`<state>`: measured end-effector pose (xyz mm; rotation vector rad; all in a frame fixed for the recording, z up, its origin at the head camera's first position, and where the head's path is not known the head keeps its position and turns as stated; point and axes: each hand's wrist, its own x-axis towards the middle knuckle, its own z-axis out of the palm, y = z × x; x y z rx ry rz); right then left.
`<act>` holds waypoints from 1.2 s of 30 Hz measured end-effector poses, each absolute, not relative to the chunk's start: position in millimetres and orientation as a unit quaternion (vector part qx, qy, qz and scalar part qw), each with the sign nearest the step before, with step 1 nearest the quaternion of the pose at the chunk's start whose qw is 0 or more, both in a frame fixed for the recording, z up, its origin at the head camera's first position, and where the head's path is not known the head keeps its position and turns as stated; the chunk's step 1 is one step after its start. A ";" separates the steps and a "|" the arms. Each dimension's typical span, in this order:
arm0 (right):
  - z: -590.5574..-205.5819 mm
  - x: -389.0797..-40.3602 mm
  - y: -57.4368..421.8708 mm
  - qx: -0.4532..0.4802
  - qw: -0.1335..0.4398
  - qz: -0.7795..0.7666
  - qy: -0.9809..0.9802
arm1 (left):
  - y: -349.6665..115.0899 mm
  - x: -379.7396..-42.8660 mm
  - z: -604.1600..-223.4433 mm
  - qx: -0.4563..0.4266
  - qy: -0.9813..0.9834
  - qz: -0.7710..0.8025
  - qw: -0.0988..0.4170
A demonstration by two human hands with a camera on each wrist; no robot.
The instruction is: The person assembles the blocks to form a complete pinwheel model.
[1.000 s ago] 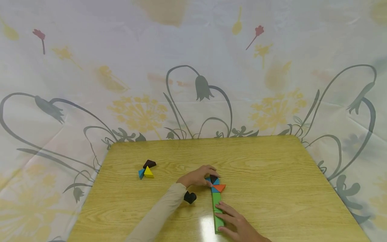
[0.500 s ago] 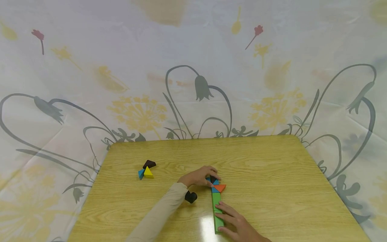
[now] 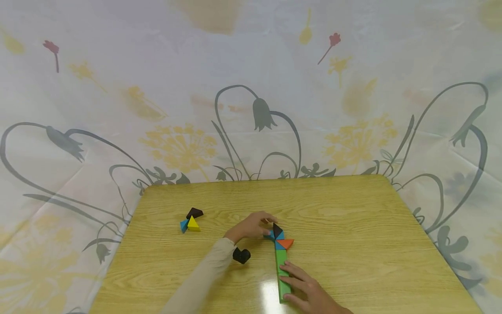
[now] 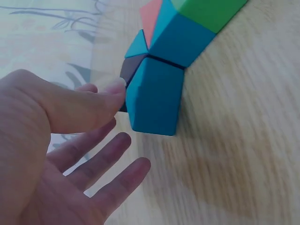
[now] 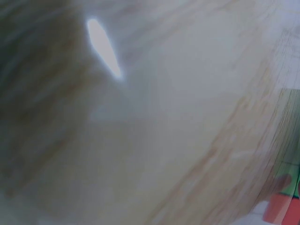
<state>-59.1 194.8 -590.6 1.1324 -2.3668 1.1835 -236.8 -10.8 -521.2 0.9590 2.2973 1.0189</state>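
Note:
A column of coloured blocks lies on the table: green blocks (image 3: 281, 258) nearest, then blue blocks (image 3: 279, 245), an orange triangular block (image 3: 286, 244) jutting right and a black triangular block (image 3: 277, 231) at the far end. My left hand (image 3: 251, 226) is at that far end. In the left wrist view, its thumb lies against or just beside the dark block (image 4: 132, 69), by a blue block (image 4: 157, 98), and the other fingers are spread. My right hand (image 3: 310, 290) rests extended fingers along the green blocks' right side. The right wrist view is mostly blurred tabletop.
Black (image 3: 195, 213), yellow (image 3: 193, 223) and blue (image 3: 184, 225) blocks sit grouped at the table's left. A small black rounded item (image 3: 241, 256) shows beside my left sleeve. Behind the wooden table (image 3: 353, 209) hangs a flower-print cloth (image 3: 251, 65).
My left hand has drawn back to the left, uncovering the black triangular block. The black item by the sleeve shifted left with the arm. My right hand stays put.

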 end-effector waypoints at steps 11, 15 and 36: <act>-589.1 -60.1 194.3 0.396 0.145 0.411 -0.808 | -15.1 -232.4 -536.0 0.342 0.831 0.399 0.183; -589.1 -60.3 194.4 0.396 0.144 0.410 -0.809 | -15.7 -230.9 -537.6 0.346 0.829 0.403 0.171; -588.9 -59.7 194.3 0.397 0.140 0.410 -0.809 | -15.0 -227.0 -542.4 0.359 0.830 0.407 0.129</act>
